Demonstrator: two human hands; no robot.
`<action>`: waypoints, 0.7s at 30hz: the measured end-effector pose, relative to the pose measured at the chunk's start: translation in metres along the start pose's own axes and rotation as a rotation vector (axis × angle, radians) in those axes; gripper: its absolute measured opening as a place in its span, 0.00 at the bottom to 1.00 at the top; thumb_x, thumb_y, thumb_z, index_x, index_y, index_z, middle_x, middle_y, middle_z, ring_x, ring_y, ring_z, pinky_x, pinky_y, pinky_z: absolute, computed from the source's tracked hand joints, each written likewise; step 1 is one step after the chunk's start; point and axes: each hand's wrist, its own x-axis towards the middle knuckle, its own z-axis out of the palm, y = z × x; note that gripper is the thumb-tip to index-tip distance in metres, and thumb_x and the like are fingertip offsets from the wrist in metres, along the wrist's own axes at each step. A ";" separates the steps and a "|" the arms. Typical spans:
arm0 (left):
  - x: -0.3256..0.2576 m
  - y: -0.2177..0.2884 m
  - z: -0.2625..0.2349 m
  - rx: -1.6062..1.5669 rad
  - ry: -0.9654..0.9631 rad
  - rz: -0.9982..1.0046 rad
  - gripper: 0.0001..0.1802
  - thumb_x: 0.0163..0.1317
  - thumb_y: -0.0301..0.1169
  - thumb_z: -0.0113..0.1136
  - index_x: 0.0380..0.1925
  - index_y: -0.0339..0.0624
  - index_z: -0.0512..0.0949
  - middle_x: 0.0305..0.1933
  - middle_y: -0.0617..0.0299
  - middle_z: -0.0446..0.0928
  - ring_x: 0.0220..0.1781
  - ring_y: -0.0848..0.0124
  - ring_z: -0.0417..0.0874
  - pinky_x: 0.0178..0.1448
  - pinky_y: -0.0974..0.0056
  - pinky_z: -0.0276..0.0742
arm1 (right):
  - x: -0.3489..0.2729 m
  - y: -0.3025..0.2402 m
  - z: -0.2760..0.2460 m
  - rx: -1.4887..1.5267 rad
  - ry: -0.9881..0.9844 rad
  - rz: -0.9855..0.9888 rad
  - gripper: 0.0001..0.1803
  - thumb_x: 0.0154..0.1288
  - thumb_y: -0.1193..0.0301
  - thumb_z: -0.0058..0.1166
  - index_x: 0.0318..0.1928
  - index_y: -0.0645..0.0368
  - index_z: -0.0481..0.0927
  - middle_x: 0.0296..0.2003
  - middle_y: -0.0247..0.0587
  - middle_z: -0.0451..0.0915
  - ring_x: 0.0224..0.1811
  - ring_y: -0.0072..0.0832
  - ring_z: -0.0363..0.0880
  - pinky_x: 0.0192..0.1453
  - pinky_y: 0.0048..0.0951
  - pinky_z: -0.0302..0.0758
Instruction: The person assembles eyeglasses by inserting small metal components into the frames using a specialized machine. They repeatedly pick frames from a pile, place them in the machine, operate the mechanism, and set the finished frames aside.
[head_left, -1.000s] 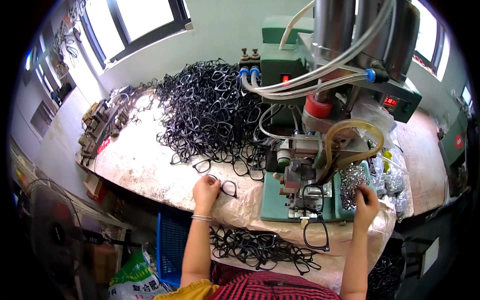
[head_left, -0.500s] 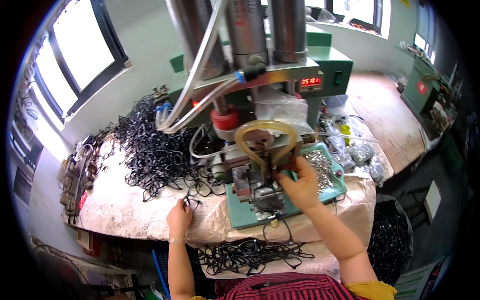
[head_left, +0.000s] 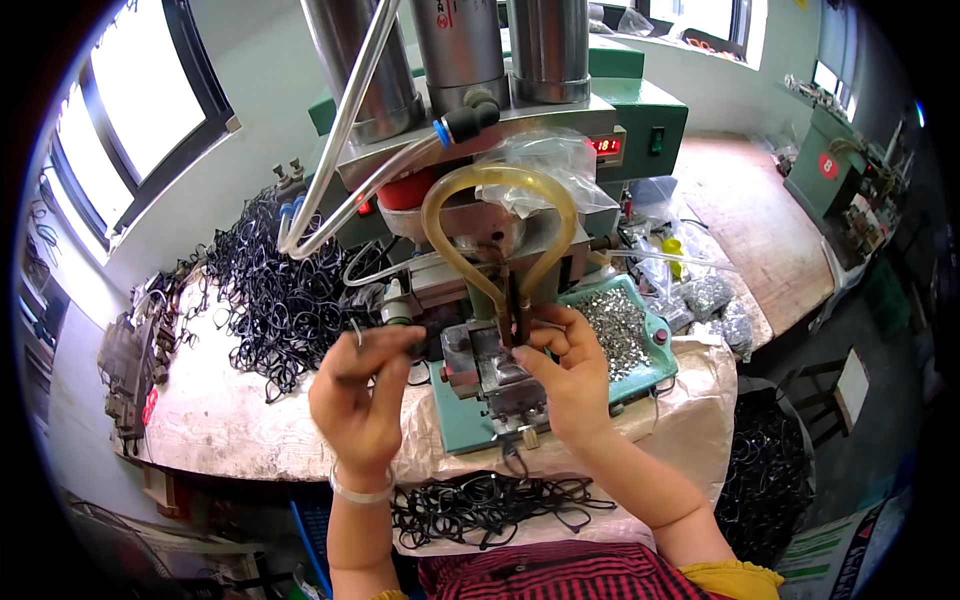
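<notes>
Raised beside the press fixture (head_left: 508, 388) is my left hand (head_left: 358, 410), its fingers drawn together and blurred by motion; what they pinch is hidden. My right hand (head_left: 572, 375) is closed at the fixture, thumb and forefinger pinched by the lower ends of a looped amber tube (head_left: 500, 180). Anything between those fingertips is hidden. Below the fixture's front, a small blurred black loop (head_left: 515, 461) shows. Many thin black loop-shaped frames (head_left: 285, 300), like spectacle frames, lie heaped at the left. More black frames (head_left: 490, 508) lie in front of me.
Metal cylinders (head_left: 455, 50) and clear air hoses (head_left: 335, 150) stand over the fixture. A green tray (head_left: 660, 372) of small metal parts sits to its right, near plastic bags (head_left: 705, 295). Metal tooling (head_left: 130, 370) lies at the far left. A black-filled container (head_left: 770, 470) stands lower right.
My left hand has risen from the table edge toward the fixture. My right hand stays there. The large black frame hanging at the fixture's front is gone from that spot. The view has shifted slightly.
</notes>
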 end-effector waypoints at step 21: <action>-0.059 -0.016 0.019 0.341 -0.509 0.306 0.15 0.49 0.28 0.70 0.39 0.51 0.85 0.49 0.66 0.84 0.34 0.65 0.74 0.60 0.53 0.75 | 0.060 0.039 -0.120 -1.444 -0.238 -0.661 0.08 0.52 0.77 0.60 0.35 0.61 0.81 0.52 0.52 0.79 0.59 0.52 0.73 0.61 0.45 0.72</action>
